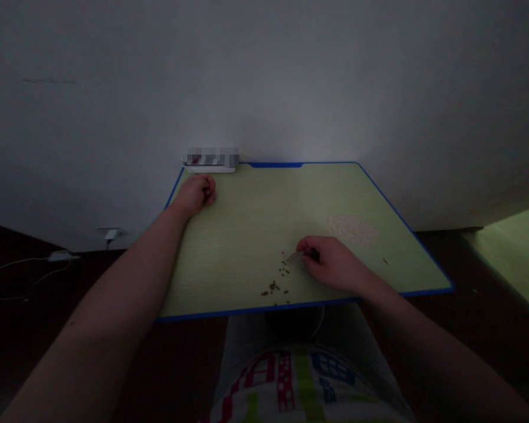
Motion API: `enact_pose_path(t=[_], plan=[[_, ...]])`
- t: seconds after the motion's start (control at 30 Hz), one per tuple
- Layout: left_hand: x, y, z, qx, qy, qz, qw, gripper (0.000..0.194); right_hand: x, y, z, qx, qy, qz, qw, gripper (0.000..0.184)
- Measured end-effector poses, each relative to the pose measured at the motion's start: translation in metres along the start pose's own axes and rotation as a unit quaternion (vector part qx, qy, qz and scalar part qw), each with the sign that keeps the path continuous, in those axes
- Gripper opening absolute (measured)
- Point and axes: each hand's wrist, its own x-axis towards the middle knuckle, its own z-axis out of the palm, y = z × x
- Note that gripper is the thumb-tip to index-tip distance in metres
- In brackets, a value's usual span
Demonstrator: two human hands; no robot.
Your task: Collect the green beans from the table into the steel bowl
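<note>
My left hand rests with its fingers curled at the back left of the pale green table. No object shows in it. A white case, partly pixelated, stands just beyond its knuckles. Near the front of the table my right hand pinches a thin, greyish, curved tool, perhaps a fork; fingers cover part of it. Its tip is close to small brown bits, like beans or seeds, scattered towards the front edge. Behind the right hand a flat patch of pale grains is spread out.
A blue rim runs around the table, whose back edge is near a grey wall. A small dark reddish sliver lies on the right. White cables and an adapter are on the left; a plug sits in the wall.
</note>
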Motion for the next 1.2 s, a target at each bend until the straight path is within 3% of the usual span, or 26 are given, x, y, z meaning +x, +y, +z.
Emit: enact_pose_path(t=[0.47, 0.87, 1.2], plan=[[0.003, -0.003, -0.004, 0.001, -0.02, 0.015, 1.0, 0.008, -0.004, -0.01, 0.002, -0.028, 0.022, 0.053, 0.998, 0.019], [0.004, -0.005, -0.004, 0.014, -0.01, 0.01, 1.0, 0.007, 0.001, -0.019, 0.007, -0.025, 0.011, 0.036, 0.999, 0.022], [0.004, -0.004, -0.003, 0.015, -0.021, 0.017, 1.0, 0.008, 0.003, -0.008, 0.002, -0.047, 0.045, 0.056, 0.996, 0.02]])
